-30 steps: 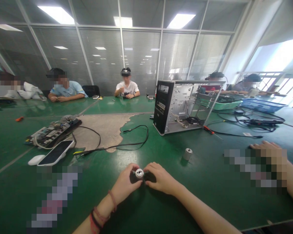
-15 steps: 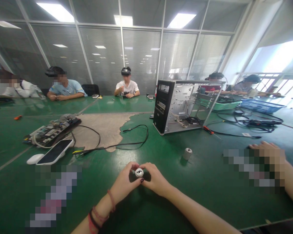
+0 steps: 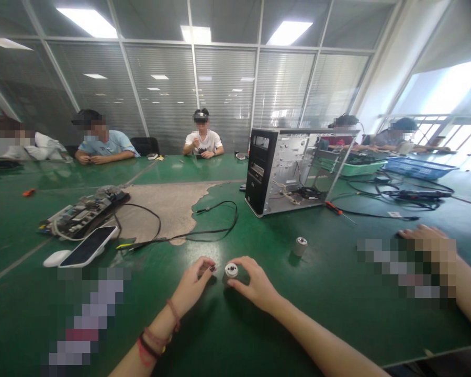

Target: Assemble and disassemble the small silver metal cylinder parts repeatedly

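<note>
Head view: your left hand (image 3: 194, 281) pinches a small dark piece (image 3: 212, 268) between thumb and fingertips (too small to identify). Your right hand (image 3: 260, 288) curls thumb and forefinger about a silver cylinder (image 3: 231, 271), just right of the left fingertips and apart from them. Cylinder upright, pale top up, dark holes in it; cannot tell whether its base meets the green table (image 3: 204, 340).

Outward from you: a second silver cylinder (image 3: 300, 248) stands upright on the table, farther and to the right. Beyond it, an open computer case (image 3: 261, 180), black front toward the left; an orange-handled screwdriver (image 3: 333, 208) lies beside its near right corner. Left of your hands, a phone (image 3: 88, 246) lies near a circuit assembly (image 3: 82, 213). Right side, another person's hand (image 3: 426, 234) rests on the table. Far right, a green basket (image 3: 363, 169) and a blue basket (image 3: 422, 167), side by side. Far side, centre: a seated person in a white shirt (image 3: 204, 141).
</note>
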{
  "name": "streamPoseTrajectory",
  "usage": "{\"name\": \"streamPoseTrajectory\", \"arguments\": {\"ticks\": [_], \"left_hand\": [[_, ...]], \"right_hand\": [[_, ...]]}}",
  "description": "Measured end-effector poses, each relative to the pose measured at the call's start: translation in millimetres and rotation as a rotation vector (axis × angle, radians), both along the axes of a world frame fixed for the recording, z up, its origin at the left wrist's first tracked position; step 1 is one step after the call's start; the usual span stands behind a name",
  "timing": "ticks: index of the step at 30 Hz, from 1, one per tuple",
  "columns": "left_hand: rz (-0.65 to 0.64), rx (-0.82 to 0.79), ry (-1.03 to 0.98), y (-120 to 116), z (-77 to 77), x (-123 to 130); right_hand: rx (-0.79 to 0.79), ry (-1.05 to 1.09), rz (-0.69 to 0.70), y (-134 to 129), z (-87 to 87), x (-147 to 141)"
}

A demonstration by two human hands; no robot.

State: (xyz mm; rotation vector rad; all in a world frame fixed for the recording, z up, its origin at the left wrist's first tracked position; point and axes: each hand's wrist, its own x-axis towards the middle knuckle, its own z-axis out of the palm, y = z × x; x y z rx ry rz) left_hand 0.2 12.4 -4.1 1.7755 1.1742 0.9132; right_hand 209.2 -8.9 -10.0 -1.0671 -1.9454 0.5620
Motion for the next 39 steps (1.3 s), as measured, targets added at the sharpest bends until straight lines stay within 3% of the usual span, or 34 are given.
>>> {"name": "streamPoseTrajectory", "arguments": {"ticks": [4,9,14,19,28,32,35,39], "left_hand": [[0.032,0.002,0.02,1.8,-3.0,-0.6],[0.009,0.012,0.002,-0.3,-0.3,0.2],[0.006,-0.03,-0.026,-2.5,3.6,1.6],[0.007,-0.057,-0.064,-1.1,0.9,1.3],[0.03,-0.026,-0.062,0.6,1.2,-1.2],[0.043,-0.013,-0.054,1.2,3.1,-4.0],[0.045,-0.009,-0.042,0.8,4.5,-4.3],[0.044,-0.013,-0.03,-1.1,5.3,-3.0]], "right_hand": [[0.042,0.066,-0.121,2.0,16.1,27.9],[0.042,0.021,-0.315,-6.4,29.2,90.2],[-0.142,0.035,-0.502,-25.0,4.1,148.1],[-0.182,-0.024,-0.621,-36.4,-24.2,172.8],[-0.144,-0.197,-0.633,-32.1,-32.3,180.0],[-0.001,-0.329,-0.71,-31.4,-31.1,176.1],[0.16,-0.374,-0.745,-31.0,-15.7,155.2],[0.285,-0.367,-0.581,-29.9,13.2,96.2]]}}
